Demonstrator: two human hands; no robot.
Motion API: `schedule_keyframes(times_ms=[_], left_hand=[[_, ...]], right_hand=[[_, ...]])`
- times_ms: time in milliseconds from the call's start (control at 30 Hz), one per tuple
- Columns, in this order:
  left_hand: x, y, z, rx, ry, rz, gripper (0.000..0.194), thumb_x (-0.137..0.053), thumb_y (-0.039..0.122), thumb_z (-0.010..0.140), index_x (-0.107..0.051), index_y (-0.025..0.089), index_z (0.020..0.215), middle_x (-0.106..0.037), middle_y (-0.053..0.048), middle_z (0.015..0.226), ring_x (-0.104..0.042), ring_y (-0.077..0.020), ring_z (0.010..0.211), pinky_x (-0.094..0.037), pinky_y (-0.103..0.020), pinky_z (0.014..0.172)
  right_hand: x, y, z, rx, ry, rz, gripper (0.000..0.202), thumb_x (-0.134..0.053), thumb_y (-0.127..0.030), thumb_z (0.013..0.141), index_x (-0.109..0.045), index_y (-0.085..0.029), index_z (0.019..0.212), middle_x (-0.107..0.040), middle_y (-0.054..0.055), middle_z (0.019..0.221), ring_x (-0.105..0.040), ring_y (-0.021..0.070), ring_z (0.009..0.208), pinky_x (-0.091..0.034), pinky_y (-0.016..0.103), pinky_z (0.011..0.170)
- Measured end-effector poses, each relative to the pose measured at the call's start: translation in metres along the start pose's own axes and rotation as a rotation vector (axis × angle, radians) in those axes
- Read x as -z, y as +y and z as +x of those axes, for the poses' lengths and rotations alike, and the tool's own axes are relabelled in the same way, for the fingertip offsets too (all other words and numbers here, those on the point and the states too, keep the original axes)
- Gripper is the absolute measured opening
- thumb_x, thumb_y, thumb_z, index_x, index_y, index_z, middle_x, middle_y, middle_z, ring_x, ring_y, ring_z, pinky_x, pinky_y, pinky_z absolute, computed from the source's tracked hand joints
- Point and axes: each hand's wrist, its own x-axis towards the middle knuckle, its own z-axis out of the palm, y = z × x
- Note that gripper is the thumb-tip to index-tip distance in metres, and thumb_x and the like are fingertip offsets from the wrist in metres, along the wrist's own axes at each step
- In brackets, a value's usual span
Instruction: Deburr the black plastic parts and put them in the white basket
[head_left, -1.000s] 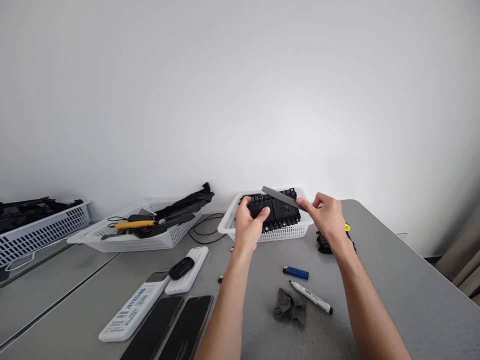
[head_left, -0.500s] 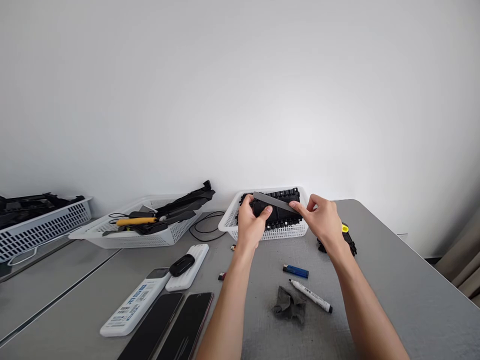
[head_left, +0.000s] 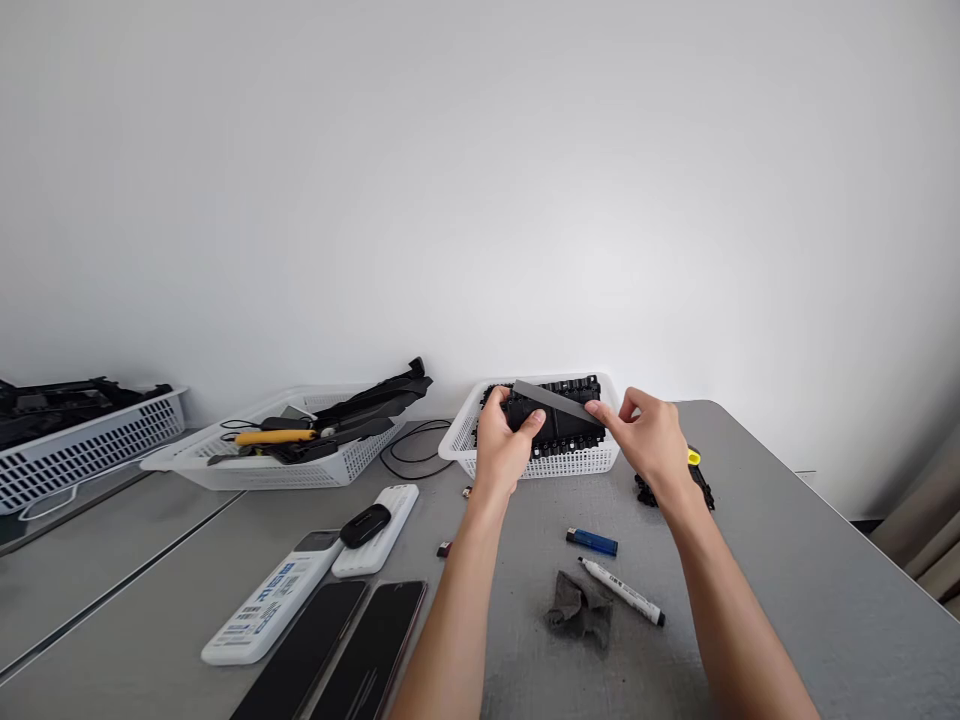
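Observation:
Above the white basket at the back, my left hand (head_left: 505, 440) is closed around a flat black plastic part (head_left: 546, 424), thumb on its near face. Where this part ends and the black parts behind it begin is hard to tell. A thin grey strip (head_left: 553, 399) slants across the black part, its upper left end close to my left index finger. My right hand (head_left: 651, 436) pinches the strip's right end between thumb and curled fingers.
Black clipped parts fill the white basket (head_left: 576, 463). Nearer lie a blue lighter (head_left: 592, 542), a marker (head_left: 622, 591), a dark cloth (head_left: 579, 612), two phones (head_left: 369, 655) and power banks (head_left: 274, 598). Another white basket (head_left: 277, 474) stands left; a black part (head_left: 703, 485) lies right.
The right hand and the grey strip have shifted very slightly right. Both hands keep their hold, and the table items lie as before.

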Motion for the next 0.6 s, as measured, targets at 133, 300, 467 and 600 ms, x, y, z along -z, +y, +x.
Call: schedule_keyframes(times_ms=[133,300,467,600], left_hand=[[0.004,0.007,-0.003,-0.014,0.016,-0.020,0.033,-0.072,0.025,0.066,-0.053,0.020,0.092,-0.065,-0.002,0.089,-0.063,-0.0208,0.088,-0.047,-0.034,0.085],[0.007,0.007,-0.003,-0.030,0.027,-0.024,0.033,-0.073,0.025,0.066,-0.054,0.020,0.092,-0.065,-0.002,0.089,-0.063,-0.0208,0.088,-0.047,-0.034,0.085],[0.005,-0.002,-0.001,-0.031,0.005,0.088,0.033,-0.074,0.025,0.068,-0.056,0.021,0.097,-0.066,-0.004,0.091,-0.063,-0.0214,0.088,-0.049,-0.035,0.083],[0.001,-0.006,-0.003,-0.042,-0.049,0.139,0.032,-0.073,0.024,0.070,-0.057,0.022,0.097,-0.067,-0.004,0.091,-0.064,-0.0216,0.086,-0.049,-0.035,0.082]], right_hand=[[-0.001,0.006,0.005,-0.024,0.038,0.023,0.063,-0.059,-0.076,0.077,-0.035,-0.021,0.058,-0.039,-0.003,0.048,-0.031,0.0112,0.048,-0.020,0.024,0.045],[0.015,0.026,0.015,-0.122,0.153,0.062,0.059,-0.057,-0.070,0.082,-0.034,-0.021,0.059,-0.037,-0.003,0.051,-0.031,0.0118,0.050,-0.024,0.025,0.050],[0.014,0.017,0.011,-0.108,0.071,0.238,0.049,-0.044,-0.067,0.091,-0.050,-0.020,0.079,-0.055,0.003,0.076,-0.047,0.0156,0.062,-0.034,0.028,0.057],[0.001,-0.005,-0.001,-0.043,0.037,0.273,0.056,-0.061,-0.069,0.078,-0.053,-0.020,0.104,-0.057,0.009,0.101,-0.055,0.0216,0.082,-0.042,0.032,0.068]])
